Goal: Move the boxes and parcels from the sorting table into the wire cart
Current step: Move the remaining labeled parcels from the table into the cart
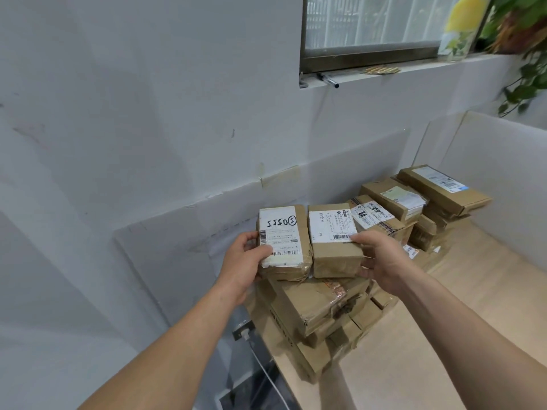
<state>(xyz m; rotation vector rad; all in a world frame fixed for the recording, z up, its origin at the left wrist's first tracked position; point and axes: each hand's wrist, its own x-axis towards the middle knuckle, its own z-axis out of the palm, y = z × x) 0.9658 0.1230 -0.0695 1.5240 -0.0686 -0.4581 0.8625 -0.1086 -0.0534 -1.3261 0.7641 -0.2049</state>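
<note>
Both forearms are bare to the frame edge, with no sleeves, watch or rings on the hands (381,258).

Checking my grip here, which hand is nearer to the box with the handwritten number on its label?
Left. The left hand grips the handwritten-label box at its left side; the right hand holds the neighbouring box beside it.

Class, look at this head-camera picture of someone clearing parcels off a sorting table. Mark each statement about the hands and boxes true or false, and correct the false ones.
1. The left hand grips the box with handwritten digits. True.
2. The right hand is idle, touching nothing. False: it holds the second small box, beside the first.
3. Both held boxes sit above a stack of cardboard boxes. True.
4. The wire cart stands right of the table. False: no cart is in view.
5. A long flat box tops the far pile. True.
</note>
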